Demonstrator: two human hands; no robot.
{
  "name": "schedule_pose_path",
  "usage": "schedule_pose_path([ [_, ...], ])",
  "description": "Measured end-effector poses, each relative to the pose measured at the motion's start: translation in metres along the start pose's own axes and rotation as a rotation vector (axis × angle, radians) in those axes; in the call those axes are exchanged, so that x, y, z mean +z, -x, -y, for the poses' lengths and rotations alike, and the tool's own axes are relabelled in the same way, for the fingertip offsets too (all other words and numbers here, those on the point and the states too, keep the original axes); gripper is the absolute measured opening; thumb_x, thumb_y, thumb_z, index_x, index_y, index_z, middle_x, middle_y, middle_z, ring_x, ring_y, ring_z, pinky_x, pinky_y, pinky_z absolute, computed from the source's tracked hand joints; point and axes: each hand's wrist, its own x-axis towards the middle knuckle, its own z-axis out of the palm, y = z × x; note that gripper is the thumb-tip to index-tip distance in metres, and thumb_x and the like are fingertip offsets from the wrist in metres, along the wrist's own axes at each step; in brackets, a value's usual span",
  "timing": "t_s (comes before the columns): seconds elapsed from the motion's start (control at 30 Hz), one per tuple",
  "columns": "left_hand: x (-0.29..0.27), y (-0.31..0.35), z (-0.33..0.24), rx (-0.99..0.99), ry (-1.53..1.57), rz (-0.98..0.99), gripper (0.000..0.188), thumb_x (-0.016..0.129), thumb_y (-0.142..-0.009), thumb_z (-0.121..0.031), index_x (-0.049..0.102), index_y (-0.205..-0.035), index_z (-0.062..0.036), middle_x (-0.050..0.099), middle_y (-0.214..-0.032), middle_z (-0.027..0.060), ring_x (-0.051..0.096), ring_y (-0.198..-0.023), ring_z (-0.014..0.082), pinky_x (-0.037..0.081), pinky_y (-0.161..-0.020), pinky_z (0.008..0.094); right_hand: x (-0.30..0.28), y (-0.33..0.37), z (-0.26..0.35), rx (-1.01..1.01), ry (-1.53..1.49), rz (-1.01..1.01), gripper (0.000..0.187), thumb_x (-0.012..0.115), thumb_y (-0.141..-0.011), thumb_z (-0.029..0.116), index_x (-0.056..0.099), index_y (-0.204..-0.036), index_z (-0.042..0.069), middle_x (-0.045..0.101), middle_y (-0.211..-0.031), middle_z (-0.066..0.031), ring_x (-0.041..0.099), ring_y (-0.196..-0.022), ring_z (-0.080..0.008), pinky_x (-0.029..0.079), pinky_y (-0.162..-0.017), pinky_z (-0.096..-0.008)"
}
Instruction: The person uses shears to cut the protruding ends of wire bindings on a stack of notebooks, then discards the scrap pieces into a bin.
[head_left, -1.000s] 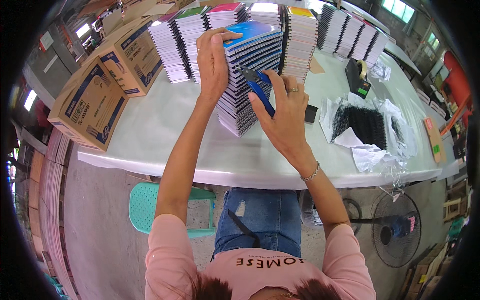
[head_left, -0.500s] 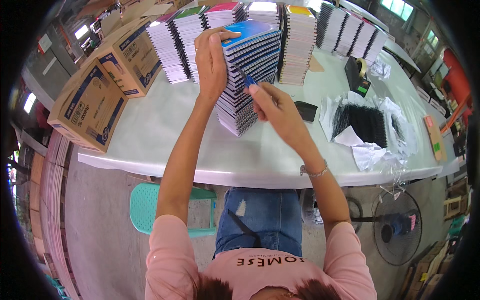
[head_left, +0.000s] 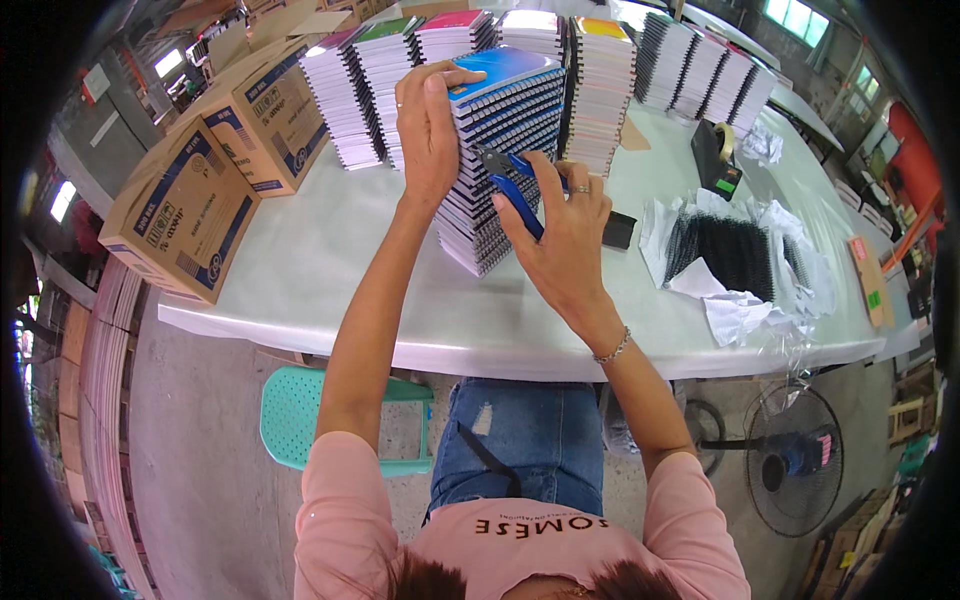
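Note:
A tall stack of blue-covered spiral notebooks (head_left: 510,75) stands before me on the table, its bound edges facing me. My left hand (head_left: 430,125) presses against the stack's upper left side, with fingers reaching over the top cover. In my right hand (head_left: 565,230) is a pair of blue-handled cutting pliers (head_left: 515,195), the handles spread apart. Their metal jaws meet the coil bindings at the stack's left corner; whether a wire lies between them is too small to tell.
More notebook stacks (head_left: 345,105) line the far side, including a yellow-topped one (head_left: 600,100). Cardboard boxes (head_left: 180,215) stand at left. On the right lie black coils (head_left: 720,250) on crumpled paper (head_left: 735,315) and a tape dispenser (head_left: 715,160). A green stool (head_left: 295,415) and fan (head_left: 795,460) sit below.
My right hand has turned and shifted right, bringing the pliers into plain view with their handles apart. My left hand keeps its place on the stack.

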Motion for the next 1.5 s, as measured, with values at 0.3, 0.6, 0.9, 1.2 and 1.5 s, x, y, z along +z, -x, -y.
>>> schedule_pose_path([
  [0.3,-0.001,0.000,0.003,0.026,-0.010,-0.002,0.049,0.031,-0.108,-0.023,0.074,-0.099,-0.0008,0.064,-0.107,0.0147,0.052,-0.108,0.0300,0.037,-0.100,0.0410,-0.025,-0.024,-0.001,0.804,-1.183,0.723,0.052,0.051,-0.103,0.050,0.067,-0.113,0.002,0.059,-0.069,0.0009,0.053,-0.056,-0.0100,0.041,-0.054,-0.0244],
  [0.6,-0.002,0.000,0.000,0.008,-0.066,0.019,0.056,0.025,-0.109,-0.028,0.073,-0.102,0.0009,0.065,-0.111,0.0161,0.053,-0.112,0.0306,0.036,-0.104,0.0412,-0.014,0.003,0.001,0.125,-0.108,0.090,0.046,0.068,-0.093,0.034,0.059,-0.126,0.005,0.055,-0.109,-0.0178,0.052,-0.104,-0.0307,0.037,-0.091,-0.0448],
  [0.9,0.001,-0.001,0.001,0.050,-0.031,-0.009,0.051,0.030,-0.108,-0.024,0.074,-0.099,-0.0004,0.065,-0.107,0.0145,0.052,-0.107,0.0298,0.036,-0.100,0.0411,-0.004,0.009,0.000,0.031,-0.034,0.045,0.051,0.072,-0.089,0.034,0.056,-0.130,0.007,0.053,-0.113,-0.0162,0.047,-0.109,-0.0321,0.032,-0.096,-0.0476],
  [1.2,-0.001,0.000,0.001,0.026,-0.067,0.016,0.056,0.025,-0.109,-0.028,0.073,-0.103,0.0011,0.064,-0.111,0.0166,0.052,-0.112,0.0298,0.037,-0.103,0.0410,-0.006,0.008,0.004,0.040,-0.012,0.040,0.052,0.072,-0.088,0.033,0.055,-0.131,0.007,0.052,-0.116,-0.0166,0.045,-0.112,-0.0328,0.031,-0.096,-0.0480],
  [1.5,-0.001,0.000,0.003,0.055,-0.073,0.002,0.055,0.026,-0.109,-0.027,0.073,-0.104,0.0003,0.066,-0.109,0.0158,0.053,-0.111,0.0300,0.037,-0.103,0.0407,-0.028,-0.018,-0.011,0.846,-1.335,0.777,0.049,0.060,-0.100,0.042,0.065,-0.114,-0.004,0.062,-0.072,-0.0057,0.058,-0.069,-0.0122,0.043,-0.062,-0.0267],
])
